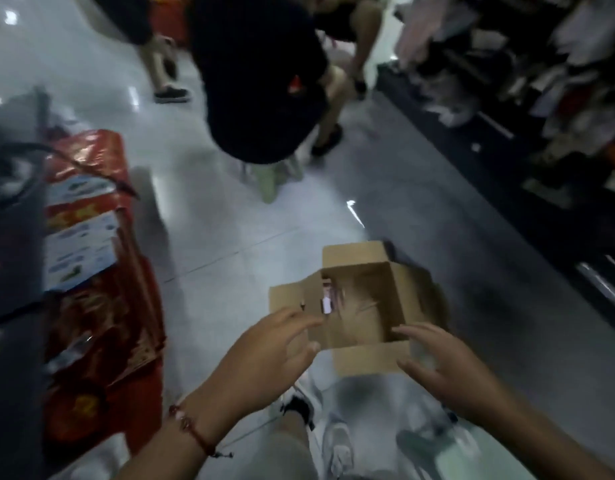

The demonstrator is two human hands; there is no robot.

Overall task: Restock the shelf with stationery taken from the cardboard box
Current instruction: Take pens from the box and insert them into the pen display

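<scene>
An open cardboard box (pixel 363 355) sits on the grey tiled floor just ahead of my feet, its flaps spread out. Inside, against the left wall, a small pink and white item (pixel 327 299) shows; the view is too blurred to tell what it is. My left hand (pixel 264 358) reaches over the box's left flap with fingers spread and relaxed, holding nothing. At the box's near right corner hovers my right hand (pixel 441 365), fingers also spread and empty. The dark shelf (pixel 507 116) with mixed goods runs along the right side.
A pile of red printed packs (pixel 94 271) lies on the floor at the left. A person in black (pixel 261 81) bends over a pale stool (pixel 271 181) straight ahead, with other legs behind. My white shoes (pixel 337 441) stand below the box.
</scene>
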